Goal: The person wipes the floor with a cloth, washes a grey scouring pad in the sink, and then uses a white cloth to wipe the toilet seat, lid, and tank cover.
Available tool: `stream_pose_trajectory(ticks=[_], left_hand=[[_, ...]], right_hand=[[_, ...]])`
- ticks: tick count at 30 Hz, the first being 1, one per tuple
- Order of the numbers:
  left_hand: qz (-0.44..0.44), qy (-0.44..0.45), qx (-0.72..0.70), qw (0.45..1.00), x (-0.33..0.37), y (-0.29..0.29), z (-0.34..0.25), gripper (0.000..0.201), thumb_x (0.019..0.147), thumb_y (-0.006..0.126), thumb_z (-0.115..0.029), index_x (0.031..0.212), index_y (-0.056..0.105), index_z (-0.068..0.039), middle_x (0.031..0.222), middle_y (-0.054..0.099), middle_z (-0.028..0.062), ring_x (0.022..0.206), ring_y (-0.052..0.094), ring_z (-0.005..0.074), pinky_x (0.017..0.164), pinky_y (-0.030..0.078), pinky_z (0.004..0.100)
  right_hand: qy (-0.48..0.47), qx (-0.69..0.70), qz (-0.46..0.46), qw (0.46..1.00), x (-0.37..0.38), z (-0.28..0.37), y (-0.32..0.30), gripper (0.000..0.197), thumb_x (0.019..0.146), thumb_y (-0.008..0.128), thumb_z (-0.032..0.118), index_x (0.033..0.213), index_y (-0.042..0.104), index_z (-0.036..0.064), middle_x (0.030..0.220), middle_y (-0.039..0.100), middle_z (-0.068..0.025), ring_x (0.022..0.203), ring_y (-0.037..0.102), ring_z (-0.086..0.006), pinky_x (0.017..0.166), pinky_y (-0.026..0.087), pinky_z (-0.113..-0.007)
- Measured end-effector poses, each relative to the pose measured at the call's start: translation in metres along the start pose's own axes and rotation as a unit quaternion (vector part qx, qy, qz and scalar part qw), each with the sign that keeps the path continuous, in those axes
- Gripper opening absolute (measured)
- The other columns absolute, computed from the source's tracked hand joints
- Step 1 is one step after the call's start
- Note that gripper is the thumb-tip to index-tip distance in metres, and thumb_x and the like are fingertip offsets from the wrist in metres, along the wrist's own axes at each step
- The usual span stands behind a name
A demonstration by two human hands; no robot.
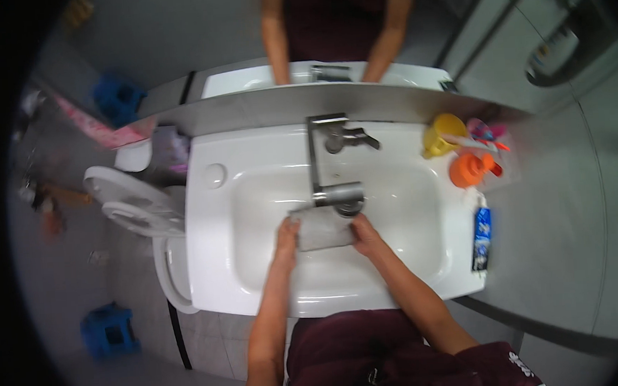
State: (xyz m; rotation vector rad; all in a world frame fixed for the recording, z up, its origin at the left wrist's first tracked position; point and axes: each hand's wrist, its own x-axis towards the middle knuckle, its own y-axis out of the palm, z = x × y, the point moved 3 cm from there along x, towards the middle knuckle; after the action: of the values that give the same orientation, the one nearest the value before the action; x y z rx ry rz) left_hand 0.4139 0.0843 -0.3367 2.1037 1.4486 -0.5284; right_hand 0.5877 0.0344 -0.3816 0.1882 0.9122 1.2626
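Head view: grey cloth [322,233] stretched below the faucet [341,193].
Left hand [287,238] and right hand [366,236] grip its opposite sides with the fingers; even tension should keep it flat.

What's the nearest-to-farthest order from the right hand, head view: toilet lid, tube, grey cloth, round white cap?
From the right hand:
1. Grey cloth: held, at its left.
2. Tube: sink's right edge.
3. Round white cap: sink's back left corner.
4. Toilet lid: raised, beyond the sink's left side.
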Motion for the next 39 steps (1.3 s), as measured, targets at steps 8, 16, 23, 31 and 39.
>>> stream_pose_trajectory(ticks=[8,16,23,31,39], left_hand=[[0.156,-0.211,-0.329,0.907,0.021,0.093,0.038,0.093,0.068,0.040,-0.077,0.139,0.015,-0.023,0.143,0.016,0.0075,0.127,0.020,0.0360,0.092,0.025,0.0623],[0.040,-0.113,-0.427,0.896,0.032,0.121,0.060,0.055,0.083,0.043,-0.048,0.122,0.040,-0.009,0.119,0.046,0.0091,0.107,0.044,0.0227,0.088,0.037,0.0397],[-0.040,0.062,-0.256,0.964,0.083,0.073,0.078,0.039,0.089,0.043,-0.038,0.111,0.055,-0.008,0.100,0.058,0.0084,0.093,0.051,0.0185,0.079,0.043,0.0354],[0.152,-0.021,-0.278,0.948,0.033,0.086,0.032,0.066,0.084,0.033,-0.061,0.128,0.037,-0.011,0.125,0.045,0.0089,0.113,0.045,0.0280,0.094,0.035,0.0494],[0.241,0.085,-0.340,0.905,0.041,0.089,0.072,0.038,0.090,0.040,-0.039,0.101,0.054,-0.005,0.096,0.060,0.0058,0.083,0.056,0.0166,0.074,0.048,0.0306]], right_hand=[[-0.220,-0.307,-0.094,0.921,-0.027,0.019,0.025,0.021,0.082,0.058,0.019,0.098,0.056,0.0053,0.093,0.060,-0.0051,0.080,0.058,-0.0177,0.069,0.046,-0.032],[-0.329,-0.698,-0.116,0.625,-0.050,0.036,0.047,0.021,0.076,0.061,0.024,0.089,0.059,0.0070,0.081,0.062,-0.0121,0.073,0.059,-0.0286,0.064,0.046,-0.037],[-0.344,-0.478,-0.116,0.800,0.045,-0.014,-0.040,0.037,0.069,0.051,0.002,0.106,0.053,-0.0006,0.103,0.058,-0.0154,0.095,0.055,-0.0293,0.088,0.040,-0.036],[-0.275,-0.483,-0.148,0.818,-0.032,0.031,0.052,0.027,0.073,0.058,0.023,0.093,0.058,0.0059,0.086,0.061,-0.0198,0.080,0.059,-0.0357,0.067,0.046,-0.038],[-0.367,-0.659,-0.083,0.651,-0.059,0.036,0.068,0.017,0.079,0.056,0.026,0.076,0.055,0.0094,0.069,0.058,-0.0117,0.064,0.058,-0.0295,0.056,0.044,-0.043]])
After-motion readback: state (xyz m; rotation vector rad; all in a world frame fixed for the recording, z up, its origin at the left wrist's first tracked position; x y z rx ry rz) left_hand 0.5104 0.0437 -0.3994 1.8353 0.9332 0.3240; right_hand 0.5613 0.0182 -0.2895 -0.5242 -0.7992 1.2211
